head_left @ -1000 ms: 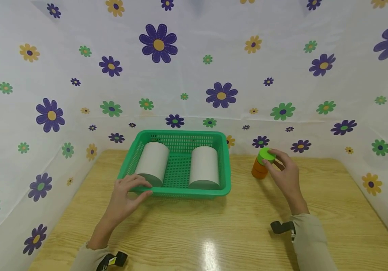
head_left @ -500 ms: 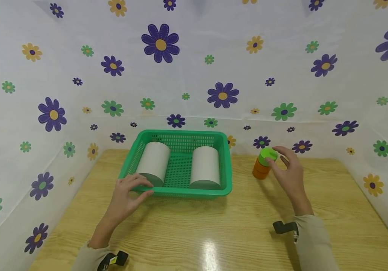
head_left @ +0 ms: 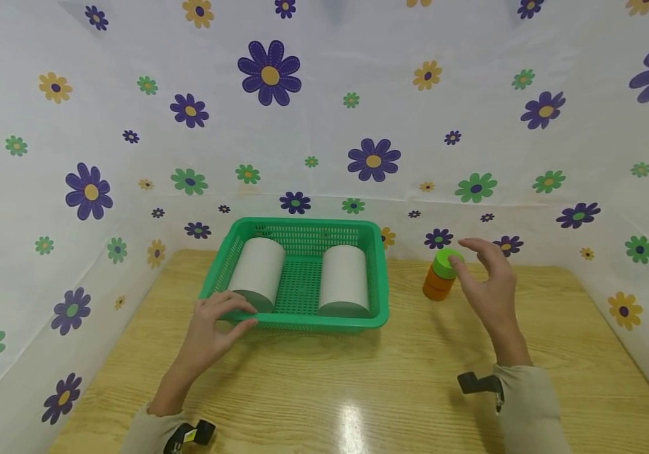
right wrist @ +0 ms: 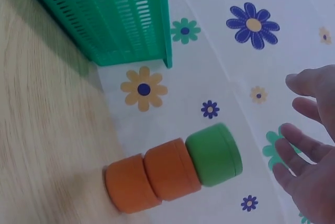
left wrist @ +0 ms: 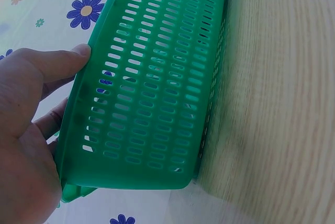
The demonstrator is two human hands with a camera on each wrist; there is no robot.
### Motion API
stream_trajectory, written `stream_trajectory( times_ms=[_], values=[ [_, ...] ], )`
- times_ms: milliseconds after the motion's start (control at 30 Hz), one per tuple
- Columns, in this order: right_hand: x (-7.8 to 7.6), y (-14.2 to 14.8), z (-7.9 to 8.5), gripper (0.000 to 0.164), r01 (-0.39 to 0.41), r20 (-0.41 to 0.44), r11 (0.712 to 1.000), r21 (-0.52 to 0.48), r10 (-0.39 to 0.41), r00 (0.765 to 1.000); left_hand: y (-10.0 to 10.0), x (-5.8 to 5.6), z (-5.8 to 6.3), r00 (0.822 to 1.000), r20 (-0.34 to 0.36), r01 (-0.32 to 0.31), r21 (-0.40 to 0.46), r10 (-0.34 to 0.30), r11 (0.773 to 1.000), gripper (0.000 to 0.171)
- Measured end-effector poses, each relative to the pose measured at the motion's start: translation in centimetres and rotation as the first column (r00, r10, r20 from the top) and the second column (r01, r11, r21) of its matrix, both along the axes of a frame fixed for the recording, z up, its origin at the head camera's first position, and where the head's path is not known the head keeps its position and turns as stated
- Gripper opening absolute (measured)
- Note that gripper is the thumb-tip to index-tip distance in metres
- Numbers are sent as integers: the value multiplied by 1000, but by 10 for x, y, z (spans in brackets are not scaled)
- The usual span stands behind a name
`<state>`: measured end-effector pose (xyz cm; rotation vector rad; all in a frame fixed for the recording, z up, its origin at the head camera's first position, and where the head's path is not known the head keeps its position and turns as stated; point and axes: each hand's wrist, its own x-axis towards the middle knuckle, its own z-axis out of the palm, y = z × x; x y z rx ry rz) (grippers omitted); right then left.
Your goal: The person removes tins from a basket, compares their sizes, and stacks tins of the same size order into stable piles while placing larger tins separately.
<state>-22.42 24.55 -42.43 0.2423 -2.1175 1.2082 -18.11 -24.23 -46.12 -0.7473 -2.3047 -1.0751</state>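
Observation:
My left hand [head_left: 209,334] grips the front rim of a green plastic basket [head_left: 302,320] near its left corner. In the left wrist view, the thumb [left wrist: 70,63] lies against the rim of the basket [left wrist: 141,93] and the other fingers pass behind it. Right of the basket, an upright stack holds two orange cylinders [head_left: 436,287] below a green cylinder [head_left: 447,263]. Beside and slightly above this stack is my right hand [head_left: 489,287], fingers spread and holding nothing. The right wrist view shows a gap between that hand [right wrist: 311,130] and the green cylinder [right wrist: 214,155].
Two large white cylinders, one left [head_left: 258,271] and one right [head_left: 344,277], lie inside the basket with a gap between them. A wooden table [head_left: 313,384] bears everything. White flower-patterned sheeting [head_left: 324,126] walls off the back and both sides.
My right hand has let go of the green cylinder, spread its fingers and moved slightly right, away from the stack. The left hand has stayed on the basket rim.

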Motion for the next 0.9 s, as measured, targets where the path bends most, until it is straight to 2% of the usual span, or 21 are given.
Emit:
stream_trajectory(
  times_ms=[300, 467, 667, 900],
  values=[
    [6, -19, 4, 41, -120, 48, 991, 66, 117, 992, -2, 0, -2, 999, 41, -4, -20, 4, 1000, 28],
    [11, -33, 8, 41, -202, 61, 973, 111, 197, 979, -3, -1, -3, 1000, 26, 5, -17, -4, 1000, 27],
    [13, -46, 5, 45, -253, 124, 954, 162, 234, 964, -3, -2, -4, 1000, 29, 6, -19, -5, 1000, 27],
    [9, -64, 11, 50, -359, 177, 918, 168, 330, 927, -3, -1, -3, 999, 48, 1, -11, 0, 1000, 27]
  ],
)
